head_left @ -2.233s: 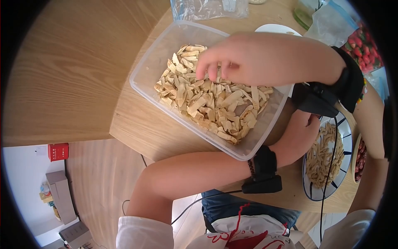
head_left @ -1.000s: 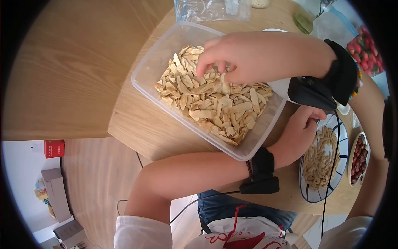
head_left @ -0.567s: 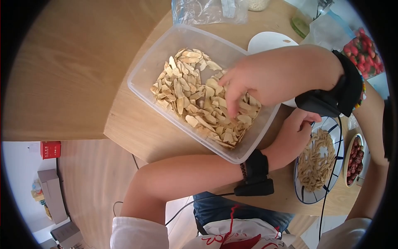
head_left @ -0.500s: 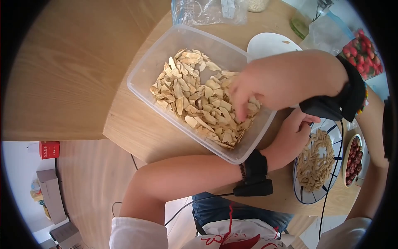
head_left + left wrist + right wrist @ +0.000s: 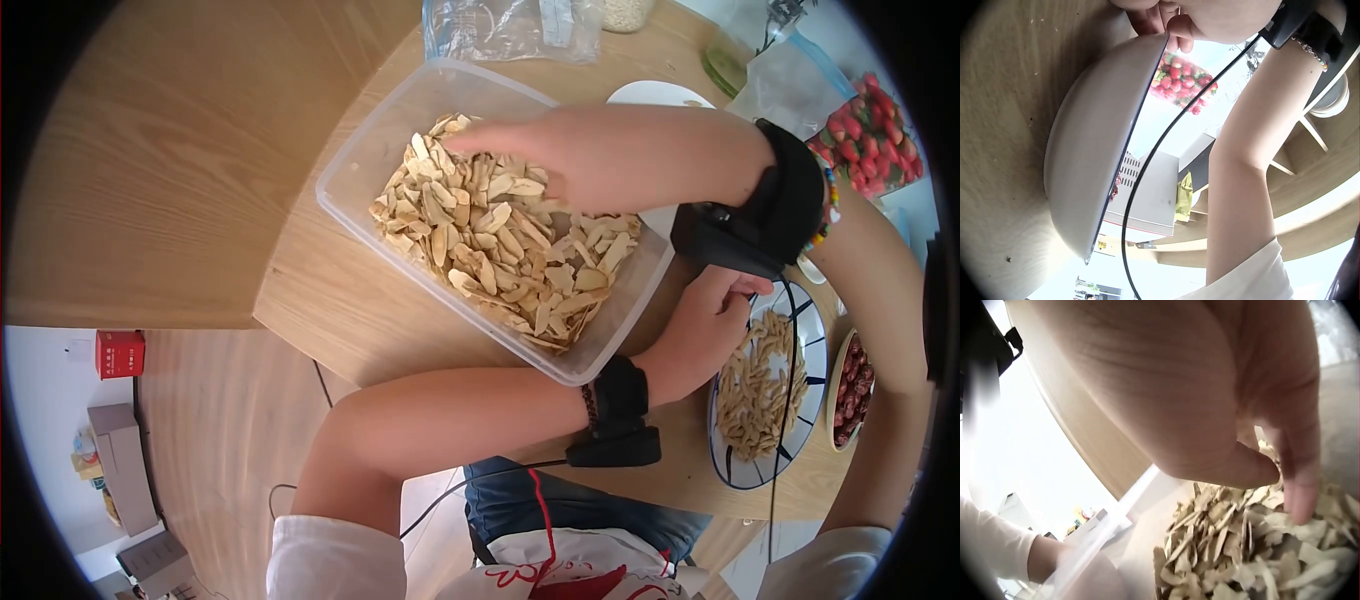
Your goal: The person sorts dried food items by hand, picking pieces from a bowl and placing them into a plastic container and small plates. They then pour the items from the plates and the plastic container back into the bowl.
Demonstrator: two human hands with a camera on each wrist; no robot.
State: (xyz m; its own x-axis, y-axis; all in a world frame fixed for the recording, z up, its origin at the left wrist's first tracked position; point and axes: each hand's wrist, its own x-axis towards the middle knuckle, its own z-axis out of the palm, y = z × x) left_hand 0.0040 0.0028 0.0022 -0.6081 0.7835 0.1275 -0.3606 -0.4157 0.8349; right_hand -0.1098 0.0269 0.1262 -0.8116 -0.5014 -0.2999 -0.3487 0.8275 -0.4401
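Inside the clear plastic container (image 5: 470, 325), pale dried slices (image 5: 500, 240) lie in an uneven layer. My right hand (image 5: 575, 155) reaches over them, its fingers at the slices near the far left; in the right wrist view, the right hand (image 5: 1210, 400) has fairly straight fingers touching the slices (image 5: 1210, 550), with the thumb apart. Beside the container, my left hand (image 5: 708, 322) is at the far rim of a blue-edged oval plate (image 5: 817, 350) of small pale pieces. The left wrist view shows the left hand (image 5: 1204, 17) pinching the rim of the plate (image 5: 1091, 137).
To the right are a bowl of dark red dried fruit (image 5: 853, 390) and a bag with red fruit print (image 5: 872, 140). A clear plastic bag (image 5: 500, 28) and a white plate (image 5: 655, 93) sit beyond the container. A black cable (image 5: 793, 370) crosses the oval plate.
My right hand has moved from the container's right side toward its far left. Slices have shifted, covering more of the bare patch near the far side. My left hand stays at the plate.
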